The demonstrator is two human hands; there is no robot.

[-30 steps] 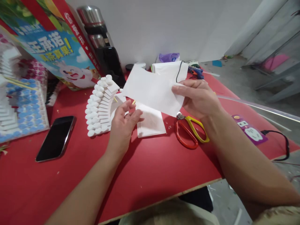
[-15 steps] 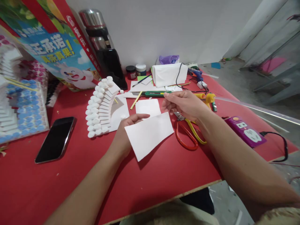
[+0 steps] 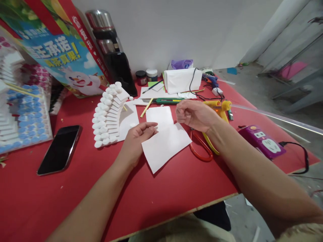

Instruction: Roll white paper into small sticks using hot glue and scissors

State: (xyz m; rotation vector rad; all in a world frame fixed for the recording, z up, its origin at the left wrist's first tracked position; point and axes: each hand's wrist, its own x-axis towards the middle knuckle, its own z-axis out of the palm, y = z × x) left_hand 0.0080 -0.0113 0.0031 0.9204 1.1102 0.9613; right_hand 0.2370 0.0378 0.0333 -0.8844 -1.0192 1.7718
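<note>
A white paper piece (image 3: 166,148) lies slanted in front of me, low over the red table or on it. My left hand (image 3: 137,141) is at its upper left edge, thumb and forefinger brought together; what they pinch, if anything, is too small to make out. Just beyond is a second white sheet (image 3: 158,116). My right hand (image 3: 195,114) is closed with curled fingers, above the paper's right corner, and its contents are hidden. Beneath that hand, scissors (image 3: 202,148) with red and yellow handles show in part. A yellow glue gun (image 3: 222,107) lies behind my right wrist.
To the left stand a curved white model (image 3: 107,117) with rounded white tips and a phone (image 3: 60,149) lying flat. Behind are a green cutter knife (image 3: 166,101), a brush (image 3: 152,86) and small jars (image 3: 151,74). A purple power strip (image 3: 263,141) lies right.
The paper piece has shifted right and slightly down, and my left thumb now shows. My right hand has turned, with its fingers curled in more tightly.
</note>
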